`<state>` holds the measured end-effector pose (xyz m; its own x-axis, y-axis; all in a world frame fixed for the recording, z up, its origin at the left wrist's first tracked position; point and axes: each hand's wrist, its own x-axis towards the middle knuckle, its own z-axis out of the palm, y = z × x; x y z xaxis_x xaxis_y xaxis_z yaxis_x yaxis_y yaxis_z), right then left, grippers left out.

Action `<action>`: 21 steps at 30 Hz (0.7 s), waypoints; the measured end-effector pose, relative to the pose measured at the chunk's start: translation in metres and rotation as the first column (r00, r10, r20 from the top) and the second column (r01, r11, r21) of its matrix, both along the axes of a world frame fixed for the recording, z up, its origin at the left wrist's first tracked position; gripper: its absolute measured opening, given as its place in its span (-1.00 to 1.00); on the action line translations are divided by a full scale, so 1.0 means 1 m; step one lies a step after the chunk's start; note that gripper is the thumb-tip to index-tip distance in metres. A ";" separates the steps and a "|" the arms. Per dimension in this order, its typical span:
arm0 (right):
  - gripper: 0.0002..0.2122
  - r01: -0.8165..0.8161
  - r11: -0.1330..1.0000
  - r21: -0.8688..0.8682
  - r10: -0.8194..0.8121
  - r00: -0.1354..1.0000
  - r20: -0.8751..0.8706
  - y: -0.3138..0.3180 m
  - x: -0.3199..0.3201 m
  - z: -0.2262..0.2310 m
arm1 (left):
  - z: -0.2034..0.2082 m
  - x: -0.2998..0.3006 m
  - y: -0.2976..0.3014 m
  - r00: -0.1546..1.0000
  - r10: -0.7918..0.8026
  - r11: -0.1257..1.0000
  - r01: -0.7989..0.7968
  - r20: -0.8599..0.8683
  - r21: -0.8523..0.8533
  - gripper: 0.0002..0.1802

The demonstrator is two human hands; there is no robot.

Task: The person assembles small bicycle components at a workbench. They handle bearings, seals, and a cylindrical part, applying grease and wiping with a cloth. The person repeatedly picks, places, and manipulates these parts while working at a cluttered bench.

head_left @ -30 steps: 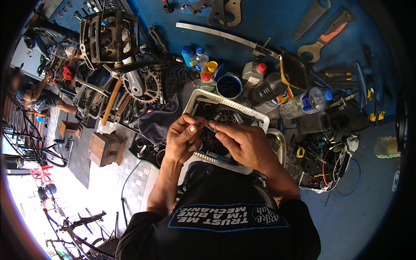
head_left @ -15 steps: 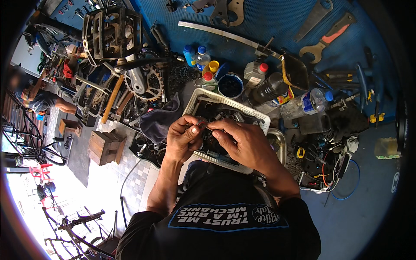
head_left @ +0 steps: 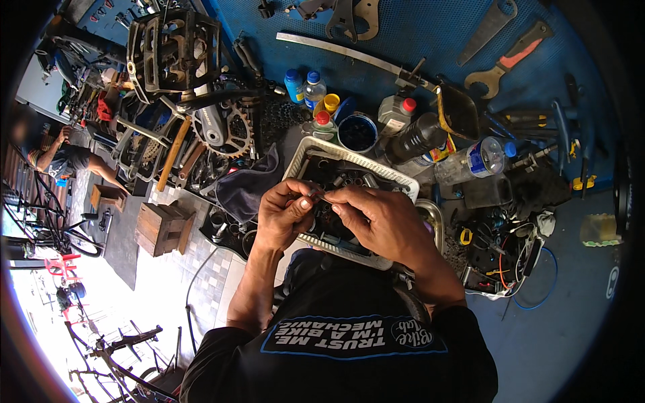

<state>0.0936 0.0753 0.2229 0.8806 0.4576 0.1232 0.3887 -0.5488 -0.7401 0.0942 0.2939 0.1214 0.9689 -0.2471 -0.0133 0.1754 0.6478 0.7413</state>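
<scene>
Over a white plastic basket (head_left: 403, 183) full of small metal parts, my two hands meet fingertip to fingertip. My left hand (head_left: 285, 211) is closed in a pinch on a small part (head_left: 314, 193), too small to name. From the other side, my right hand (head_left: 366, 215) pinches at the same spot, its thumb and forefinger pressed together. What exactly lies between the right fingertips is hidden by the fingers. Dark rings and sleeves (head_left: 346, 178) show in the basket just beyond my hands.
Bottles (head_left: 322, 124) and an open tub (head_left: 357, 132) of dark blue stuff stand beyond the basket. Left lie a dark cloth (head_left: 252, 185), a crankset (head_left: 218, 131) and a wooden stool (head_left: 164, 228). Right is a box of cables (head_left: 497, 262). A person (head_left: 60, 154) is far left.
My hands stay nearly in place; the small part between the fingertips looks slightly turned, with less red showing. The person at far left has raised an arm.
</scene>
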 end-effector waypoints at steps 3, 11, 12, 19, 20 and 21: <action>-0.82 -0.007 0.999 -0.045 0.007 1.000 -0.015 -0.002 0.002 0.000 | 0.001 0.000 0.001 1.000 -0.001 0.997 0.000 0.012 0.073 -0.82; -0.84 0.032 0.999 -0.020 -0.033 0.999 -0.038 0.005 0.001 -0.006 | 0.001 0.002 0.005 0.999 -0.039 0.992 0.039 -0.006 0.120 -0.75; -0.84 0.010 1.000 -0.010 -0.011 0.996 -0.093 0.003 0.003 -0.005 | 0.002 0.002 0.005 0.999 -0.050 0.989 0.049 0.009 0.142 -0.75; -0.83 0.130 0.990 0.049 -0.136 0.980 0.145 0.022 -0.008 -0.031 | 0.004 0.002 -0.004 0.990 0.003 1.000 -0.002 -0.140 0.010 -0.80; -0.82 0.139 0.988 0.063 -0.148 0.975 0.165 0.024 -0.010 -0.036 | 0.004 0.001 -0.006 0.988 -0.007 0.999 0.002 -0.154 -0.033 -0.80; -0.80 0.148 0.986 0.077 -0.160 0.970 0.185 0.025 -0.011 -0.040 | 0.004 0.000 -0.007 0.986 -0.017 0.997 0.005 -0.168 -0.075 -0.80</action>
<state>0.0821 0.1005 0.1828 0.8974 0.3047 0.3191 0.4402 -0.5681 -0.6954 0.0938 0.2870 0.1250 0.9516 -0.2640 -0.1571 0.3008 0.6971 0.6508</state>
